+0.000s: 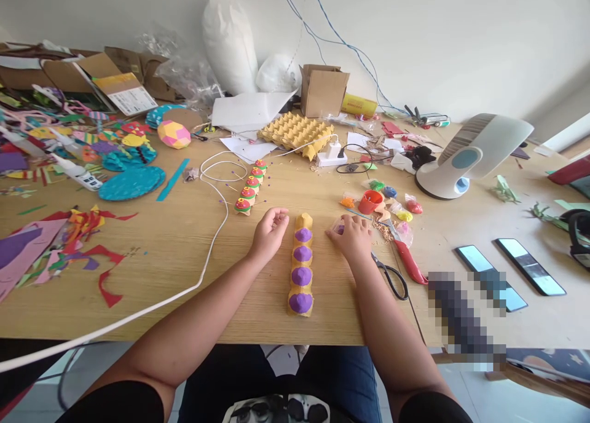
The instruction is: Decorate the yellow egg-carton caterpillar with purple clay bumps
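In front of me lies a strip of egg carton, its domed cups mostly capped with purple clay; the far end is bare yellow. My left hand rests just left of the strip, loosely curled, with nothing visible in it. On the right side my right hand has its fingers on a small clear bag with something purple inside, partly hidden by the hand. Farther back stands a decorated carton strip in red and green, with thin sticks poking out at its sides.
Beyond my right hand are a red cup, bagged clay, black-handled scissors and a red-handled tool. A white fan and phones sit rightward. A white cable crosses the left, near paper scraps.
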Tool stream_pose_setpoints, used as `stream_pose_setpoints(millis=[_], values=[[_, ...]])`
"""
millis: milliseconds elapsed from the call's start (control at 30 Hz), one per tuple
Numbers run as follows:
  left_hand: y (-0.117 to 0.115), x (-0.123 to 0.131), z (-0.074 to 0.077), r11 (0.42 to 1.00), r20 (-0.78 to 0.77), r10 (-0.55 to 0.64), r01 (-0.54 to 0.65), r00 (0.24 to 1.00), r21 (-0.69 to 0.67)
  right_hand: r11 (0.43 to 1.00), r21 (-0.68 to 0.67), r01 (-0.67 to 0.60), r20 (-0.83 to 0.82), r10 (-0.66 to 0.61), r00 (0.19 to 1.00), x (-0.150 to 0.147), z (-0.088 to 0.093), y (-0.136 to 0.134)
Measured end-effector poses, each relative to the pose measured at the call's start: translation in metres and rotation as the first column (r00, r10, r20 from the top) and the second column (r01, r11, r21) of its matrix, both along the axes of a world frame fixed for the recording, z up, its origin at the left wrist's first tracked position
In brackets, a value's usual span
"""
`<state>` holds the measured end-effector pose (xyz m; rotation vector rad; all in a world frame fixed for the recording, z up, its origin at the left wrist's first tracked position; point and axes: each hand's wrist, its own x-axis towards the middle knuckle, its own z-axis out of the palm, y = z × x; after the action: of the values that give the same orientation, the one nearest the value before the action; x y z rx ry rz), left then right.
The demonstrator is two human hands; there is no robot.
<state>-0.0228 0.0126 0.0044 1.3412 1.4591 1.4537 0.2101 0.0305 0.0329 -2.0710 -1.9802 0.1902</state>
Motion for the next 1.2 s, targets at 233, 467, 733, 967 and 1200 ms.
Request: stream_pose_setpoints(millis=[233,467,733,967,1200], values=[[-0.004,0.005,0.004,0.997,-0.017,-0.050,0.051,0.999,0.062,0.967,0.223,-0.127,-0.240,0.180,0.954,-0.007,-0.006,0.003],[-0.016,0.009,0.019,0.930,-0.341,-0.111,0.219,0.933,0.295,0.829,0.417,-0.374,-0.332,0.522,0.786,-0.022,-0.005,-0.010],[-0.016,0.009,0.022,0.916,-0.411,-0.102,0.246,0.906,0.315,0.724,0.426,-0.542,-0.269,0.674,0.688,-0.030,-0.001,-0.018],[-0.011,0.006,0.013,0.915,-0.383,-0.121,0.253,0.916,0.315,0.694,0.434,-0.575,-0.257,0.707,0.659,-0.031,0.000,-0.020],[-0.010,0.005,0.013,0.906,-0.377,-0.209,0.324,0.902,0.273,0.665,0.452,-0.594,-0.237,0.732,0.639,-0.032,-0.005,-0.019]])
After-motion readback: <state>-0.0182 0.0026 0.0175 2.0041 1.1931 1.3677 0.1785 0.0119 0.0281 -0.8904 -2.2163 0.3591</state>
